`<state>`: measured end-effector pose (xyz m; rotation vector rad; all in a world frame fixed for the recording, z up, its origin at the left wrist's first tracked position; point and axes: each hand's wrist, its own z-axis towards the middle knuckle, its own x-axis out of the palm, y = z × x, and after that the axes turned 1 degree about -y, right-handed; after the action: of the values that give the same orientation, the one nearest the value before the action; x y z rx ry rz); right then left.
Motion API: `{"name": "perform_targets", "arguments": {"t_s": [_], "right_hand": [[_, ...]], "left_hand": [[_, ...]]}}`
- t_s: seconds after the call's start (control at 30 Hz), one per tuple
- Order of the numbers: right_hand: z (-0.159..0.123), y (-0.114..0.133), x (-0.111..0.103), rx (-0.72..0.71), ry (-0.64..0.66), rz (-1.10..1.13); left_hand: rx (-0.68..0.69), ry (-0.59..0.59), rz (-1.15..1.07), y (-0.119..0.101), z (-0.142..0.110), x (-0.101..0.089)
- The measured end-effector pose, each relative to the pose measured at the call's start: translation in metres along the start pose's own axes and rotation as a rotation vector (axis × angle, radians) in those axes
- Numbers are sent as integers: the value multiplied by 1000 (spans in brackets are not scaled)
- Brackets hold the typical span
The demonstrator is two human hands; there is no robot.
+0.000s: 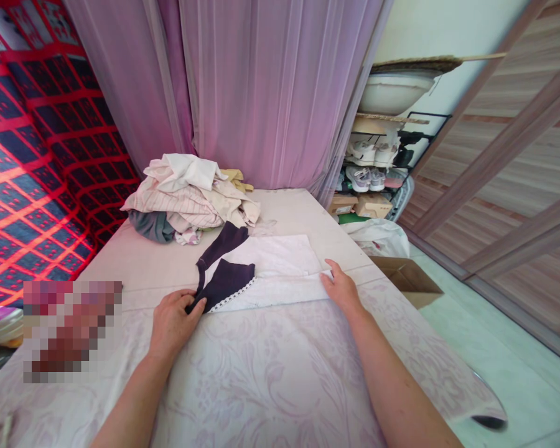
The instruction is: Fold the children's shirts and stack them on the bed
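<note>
A white shirt (275, 258) with black sleeves (226, 283) and a scalloped white trim lies on the table, its near side folded over lengthwise. At the shirt's left end, my left hand (175, 317) pinches the black fabric between thumb and fingers. My right hand (343, 289) is at the opposite end, closed on the corner of the white hem, with its fingertips partly hidden by the hand. The cloth between my hands lies flat, with a few small wrinkles.
A heap of clothes (182, 193) sits at the table's far left. The table (270, 373) has a pale floral cover. Purple curtains (270, 93) hang behind it. Right of the table stand a cardboard box (408, 280) and a shoe rack (378, 137). A blurred patch covers something at left.
</note>
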<state>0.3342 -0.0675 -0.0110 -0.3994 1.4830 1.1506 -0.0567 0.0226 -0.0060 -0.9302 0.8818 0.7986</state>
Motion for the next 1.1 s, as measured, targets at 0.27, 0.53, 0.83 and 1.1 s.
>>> {"name": "perform_targets", "arguments": {"t_s": [0.27,0.53,0.83,1.1], "right_hand": [[-8,24,-9,-277,-236,-35],[-32,83,21,-761,154,81],[-41,103,26,-790,91,116],[-23,139,33,-529,157,43]], "left_hand": [[72,-122,-43,-9,0,-2],[487,228,-135,-32,-8,8],[406,226,-238,-33,-5,2],[338,184,-279,-31,-5,-1]]}}
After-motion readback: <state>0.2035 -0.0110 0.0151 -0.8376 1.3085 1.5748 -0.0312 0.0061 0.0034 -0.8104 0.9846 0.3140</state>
